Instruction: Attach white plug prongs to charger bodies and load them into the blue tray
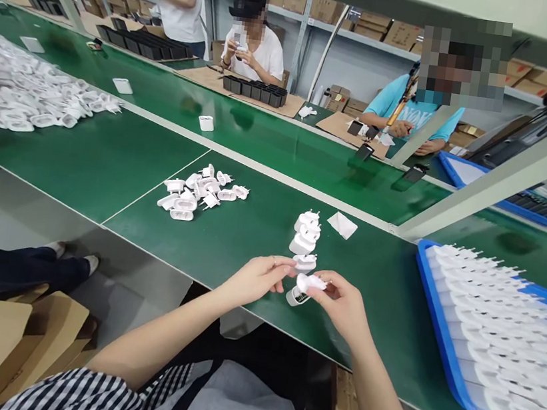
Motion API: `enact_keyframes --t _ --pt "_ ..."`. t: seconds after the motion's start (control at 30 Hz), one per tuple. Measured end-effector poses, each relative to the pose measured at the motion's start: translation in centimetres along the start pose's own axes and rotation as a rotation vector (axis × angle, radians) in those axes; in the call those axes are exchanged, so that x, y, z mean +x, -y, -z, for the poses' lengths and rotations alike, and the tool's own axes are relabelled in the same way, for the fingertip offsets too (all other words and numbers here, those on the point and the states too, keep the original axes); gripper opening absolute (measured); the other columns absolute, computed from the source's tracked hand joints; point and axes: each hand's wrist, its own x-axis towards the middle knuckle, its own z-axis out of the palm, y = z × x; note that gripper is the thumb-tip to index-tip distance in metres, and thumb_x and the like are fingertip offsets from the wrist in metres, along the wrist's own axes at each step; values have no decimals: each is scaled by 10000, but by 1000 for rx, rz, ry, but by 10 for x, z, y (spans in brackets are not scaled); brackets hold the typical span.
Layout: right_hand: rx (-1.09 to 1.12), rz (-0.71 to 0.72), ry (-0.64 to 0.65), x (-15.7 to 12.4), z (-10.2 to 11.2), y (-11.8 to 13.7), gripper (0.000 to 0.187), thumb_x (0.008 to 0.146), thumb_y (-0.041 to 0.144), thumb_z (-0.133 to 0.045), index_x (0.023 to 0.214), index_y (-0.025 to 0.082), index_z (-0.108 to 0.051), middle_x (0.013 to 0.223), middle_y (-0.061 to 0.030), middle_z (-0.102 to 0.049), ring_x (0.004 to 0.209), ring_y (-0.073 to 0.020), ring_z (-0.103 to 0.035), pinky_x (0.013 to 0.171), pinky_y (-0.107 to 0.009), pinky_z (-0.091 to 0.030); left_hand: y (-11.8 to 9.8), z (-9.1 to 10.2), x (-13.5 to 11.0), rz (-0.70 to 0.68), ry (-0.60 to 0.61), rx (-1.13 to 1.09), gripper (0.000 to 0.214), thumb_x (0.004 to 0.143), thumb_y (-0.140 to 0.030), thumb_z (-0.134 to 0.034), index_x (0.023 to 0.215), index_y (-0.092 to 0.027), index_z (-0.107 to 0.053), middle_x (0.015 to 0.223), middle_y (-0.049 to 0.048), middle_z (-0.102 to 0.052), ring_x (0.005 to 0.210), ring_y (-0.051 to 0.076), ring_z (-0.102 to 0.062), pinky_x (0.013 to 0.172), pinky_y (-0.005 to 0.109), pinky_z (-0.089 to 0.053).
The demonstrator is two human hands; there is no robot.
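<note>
While the left hand (260,276) is pinching one white plug (305,262) at its fingertips, the right hand (341,303) is gripping another plug (310,282) just beside it, both low over the green bench (228,239). A short row of plugs (305,231) is lying just beyond the hands, a loose pile (199,192) farther left, and a blue tray (441,341) of plugs is sitting at the right.

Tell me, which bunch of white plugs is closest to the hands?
The short row of white plugs just beyond the left hand and right hand. The loose heap lies farther left; the blue tray sits right.
</note>
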Motion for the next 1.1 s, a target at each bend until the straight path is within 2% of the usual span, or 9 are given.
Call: enact_keyframes --t 0.17,0.23,0.37,0.43,0.53,0.63,0.77,0.97,1.1 --pt "91 -171 -267 -4 4 -9 98 640 269 -496 635 199 -427 489 72 -360 402 -72 -360 387 -193 -323 23 -25 -4 -159 -164 478 440 588 -350 -563 1001 -223 -484 972 5 -527 661 118 -493 625 247 -402" --pt "68 -187 -300 -8 1 -8 96 646 253 -471 728 205 -454 469 79 -353 379 -77 -349 376 -195 -318 27 -35 -4 -167 -204 526 386 598 -310 -556 969 -221 -498 938 -3 -535 667 118 -490 625 239 -399" --pt "-216 -136 -434 -13 -8 -7 120 662 313 -462 663 196 -491 546 23 -478 459 -110 -443 469 -235 -384 27 -41 2 -172 -226 528 299 655 -218 -470 951 -230 -510 830 -17 -555 603 96 -475 593 212 -389" --pt "-321 -173 -356 -13 -10 -7 203 626 365 -518 734 195 -493 607 7 -529 503 -131 -490 501 -253 -406 26 -38 5 -169 -206 524 340 664 -208 -444 1001 -232 -486 739 -21 -553 577 97 -473 568 207 -384" --pt "-383 -208 -99 -12 -5 -6 370 596 359 -563 907 191 -455 651 5 -557 528 -146 -525 492 -258 -423 25 -34 8 -164 -164 517 397 671 -213 -430 1068 -232 -437 648 -31 -537 568 104 -483 549 205 -380" --pt "-406 -76 90 -10 5 -2 168 702 288 -461 849 213 -492 635 16 -550 538 -126 -525 522 -242 -426 27 -32 9 -170 -146 500 409 672 -213 -428 1080 -236 -424 652 -32 -548 567 106 -495 549 210 -387" --pt "-537 89 68 -10 12 2 152 755 249 -384 700 210 -521 747 -21 -526 585 -120 -510 529 -241 -417 31 -32 10 -216 -140 426 402 657 -192 -446 1058 -222 -446 882 1 -569 683 119 -526 619 222 -410" --pt "-447 115 218 -16 2 2 228 764 261 -407 986 218 -431 864 -36 -512 611 -109 -511 550 -237 -453 36 -32 9 -271 -147 268 449 626 -153 -491 1068 -202 -432 1061 29 -499 888 143 -499 755 238 -401" --pt "-452 220 122 -27 -6 -2 264 784 226 -363 1041 227 -422 945 -65 -514 759 -145 -531 632 -270 -464 36 -36 8 -249 -151 239 470 622 -133 -491 1081 -206 -413 1084 35 -480 898 147 -498 784 259 -398"
